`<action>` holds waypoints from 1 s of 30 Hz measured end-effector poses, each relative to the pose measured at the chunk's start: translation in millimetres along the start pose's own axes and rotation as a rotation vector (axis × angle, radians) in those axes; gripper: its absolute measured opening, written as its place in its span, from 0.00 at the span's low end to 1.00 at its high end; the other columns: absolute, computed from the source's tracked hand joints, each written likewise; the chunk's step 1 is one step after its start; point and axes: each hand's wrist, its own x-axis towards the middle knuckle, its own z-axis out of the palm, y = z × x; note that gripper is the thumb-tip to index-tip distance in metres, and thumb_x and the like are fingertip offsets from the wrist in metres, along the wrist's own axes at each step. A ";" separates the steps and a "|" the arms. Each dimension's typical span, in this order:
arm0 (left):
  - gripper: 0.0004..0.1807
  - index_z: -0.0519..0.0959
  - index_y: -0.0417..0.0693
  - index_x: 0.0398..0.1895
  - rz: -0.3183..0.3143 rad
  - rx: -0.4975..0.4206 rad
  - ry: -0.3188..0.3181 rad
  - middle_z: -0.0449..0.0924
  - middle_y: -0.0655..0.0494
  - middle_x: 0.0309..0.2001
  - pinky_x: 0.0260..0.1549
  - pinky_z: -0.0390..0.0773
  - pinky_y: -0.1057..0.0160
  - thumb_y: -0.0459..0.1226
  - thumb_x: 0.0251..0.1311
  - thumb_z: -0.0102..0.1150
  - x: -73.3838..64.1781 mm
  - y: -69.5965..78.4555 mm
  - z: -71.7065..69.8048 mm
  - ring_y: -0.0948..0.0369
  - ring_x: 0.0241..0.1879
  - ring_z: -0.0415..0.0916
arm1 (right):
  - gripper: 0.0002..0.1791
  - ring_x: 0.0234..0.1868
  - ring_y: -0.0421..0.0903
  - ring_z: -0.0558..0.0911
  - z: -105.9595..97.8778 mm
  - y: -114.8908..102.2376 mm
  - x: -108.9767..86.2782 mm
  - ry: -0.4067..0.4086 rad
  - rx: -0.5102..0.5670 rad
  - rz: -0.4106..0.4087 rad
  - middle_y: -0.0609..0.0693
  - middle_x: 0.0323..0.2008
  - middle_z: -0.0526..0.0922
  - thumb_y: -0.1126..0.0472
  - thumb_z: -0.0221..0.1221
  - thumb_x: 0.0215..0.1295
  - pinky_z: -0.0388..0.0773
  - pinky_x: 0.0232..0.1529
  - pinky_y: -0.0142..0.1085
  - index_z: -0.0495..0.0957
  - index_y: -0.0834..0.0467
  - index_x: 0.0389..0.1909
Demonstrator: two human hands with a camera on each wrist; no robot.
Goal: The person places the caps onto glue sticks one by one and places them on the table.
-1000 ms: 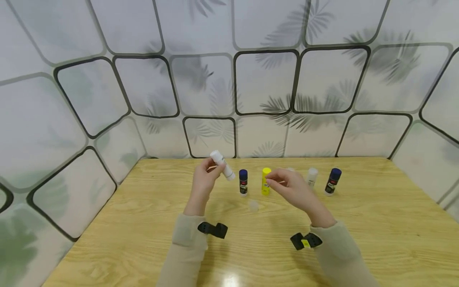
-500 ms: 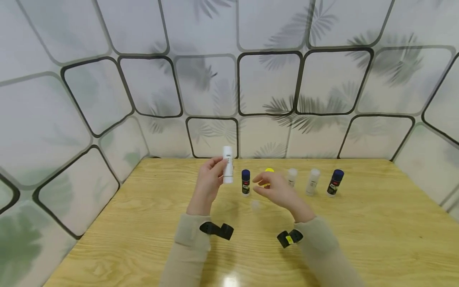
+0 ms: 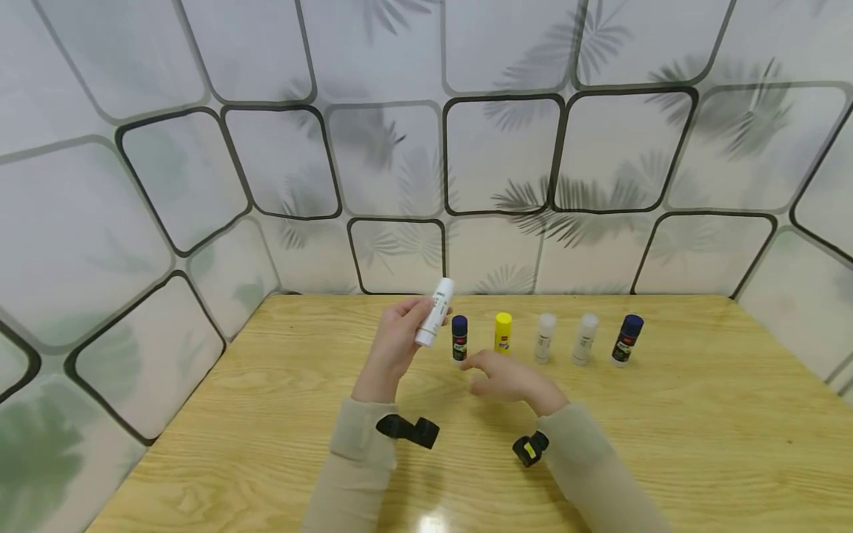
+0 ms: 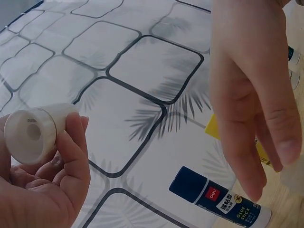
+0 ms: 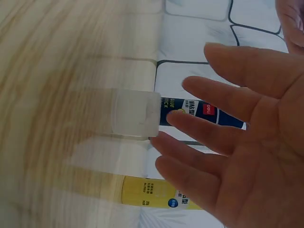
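My left hand [image 3: 393, 340] grips a white glue stick [image 3: 437, 311], tilted in the air. One hollow end of it, with a small round part inside, faces the left wrist view. My right hand [image 3: 509, 379] is low over the table with its fingers spread loosely. In the right wrist view its fingertips are close to a small translucent cap [image 5: 137, 114] lying on the table; that cap is hidden behind the hand in the head view. Just beyond the right fingertips stands a navy glue stick [image 3: 460, 339], with a yellow glue stick [image 3: 503, 332] beside it.
Farther right in the row stand two white glue sticks [image 3: 544, 339] and another navy glue stick [image 3: 626, 340]. The wooden table [image 3: 266, 444] ends at a patterned curtain [image 3: 393, 163] at the back and sides.
My right hand has moved left and down from in front of the yellow stick to the translucent cap. My left hand has turned the white glue stick and shifted slightly right.
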 end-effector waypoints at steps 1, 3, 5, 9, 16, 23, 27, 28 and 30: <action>0.17 0.70 0.28 0.49 -0.001 -0.001 -0.004 0.73 0.32 0.44 0.24 0.69 0.68 0.35 0.63 0.45 -0.1 0.2 0.3 0.57 0.34 0.74 | 0.19 0.55 0.55 0.66 0.9 0.0 -0.2 -0.022 -0.002 0.001 0.59 0.54 0.67 0.64 0.54 0.59 0.63 0.52 0.50 0.71 0.62 0.53; 0.17 0.70 0.28 0.48 -0.003 0.008 -0.008 0.74 0.34 0.43 0.24 0.70 0.68 0.35 0.63 0.45 0.2 -0.1 0.5 0.55 0.35 0.74 | 0.20 0.55 0.55 0.66 2.3 -0.1 -0.5 -0.047 -0.001 0.007 0.59 0.55 0.67 0.65 0.53 0.59 0.63 0.52 0.50 0.70 0.62 0.53; 0.17 0.70 0.28 0.48 -0.003 0.016 -0.012 0.74 0.35 0.43 0.24 0.70 0.68 0.35 0.63 0.45 0.3 -0.2 0.3 0.54 0.36 0.74 | 0.19 0.55 0.55 0.67 3.4 -0.7 -0.3 -0.064 0.007 0.011 0.59 0.54 0.68 0.66 0.53 0.59 0.64 0.52 0.50 0.71 0.63 0.52; 0.17 0.71 0.27 0.46 -0.004 0.028 -0.027 0.74 0.33 0.44 0.25 0.70 0.67 0.35 0.63 0.45 0.4 -0.5 0.0 0.56 0.34 0.74 | 0.15 0.50 0.52 0.72 4.1 -2.8 -1.0 -0.076 0.002 0.043 0.56 0.48 0.74 0.68 0.51 0.58 0.67 0.49 0.47 0.75 0.62 0.47; 0.16 0.71 0.27 0.44 -0.007 0.058 -0.052 0.74 0.33 0.42 0.27 0.71 0.65 0.35 0.63 0.44 -1.3 -0.5 -0.3 0.58 0.33 0.74 | 0.09 0.31 0.45 0.72 3.0 -6.1 -5.4 -0.132 -0.063 0.022 0.47 0.31 0.77 0.73 0.53 0.53 0.70 0.32 0.41 0.78 0.57 0.30; 0.16 0.72 0.29 0.47 -0.019 0.120 -0.092 0.76 0.41 0.39 0.25 0.71 0.67 0.35 0.63 0.45 -1.8 -2.4 0.4 0.55 0.34 0.74 | 0.08 0.35 0.47 0.75 -8.4 -1.4 -8.4 -0.002 0.048 -0.189 0.50 0.34 0.77 0.72 0.55 0.52 0.73 0.36 0.38 0.77 0.61 0.34; 0.17 0.71 0.29 0.48 -0.017 0.144 -0.103 0.76 0.42 0.38 0.26 0.72 0.67 0.35 0.63 0.46 -2.6 -1.9 1.5 0.54 0.35 0.74 | 0.10 0.42 0.52 0.76 -20.7 -4.5 -12.4 0.245 0.215 -0.273 0.56 0.41 0.77 0.70 0.56 0.56 0.75 0.40 0.39 0.76 0.65 0.41; 0.17 0.71 0.29 0.48 -0.016 0.150 -0.103 0.76 0.42 0.38 0.26 0.72 0.66 0.36 0.63 0.46 -3.0 -1.7 1.5 0.54 0.35 0.74 | 0.11 0.43 0.52 0.76 -23.9 -6.4 -14.2 0.303 0.256 -0.268 0.57 0.42 0.77 0.69 0.56 0.57 0.75 0.41 0.39 0.75 0.65 0.42; 0.17 0.71 0.30 0.48 -0.016 0.157 -0.104 0.75 0.42 0.38 0.27 0.72 0.66 0.36 0.63 0.46 -3.7 -1.1 1.3 0.53 0.35 0.73 | 0.13 0.43 0.53 0.76 -29.6 -9.4 -18.0 0.397 0.340 -0.253 0.58 0.42 0.77 0.68 0.55 0.58 0.75 0.41 0.38 0.74 0.66 0.44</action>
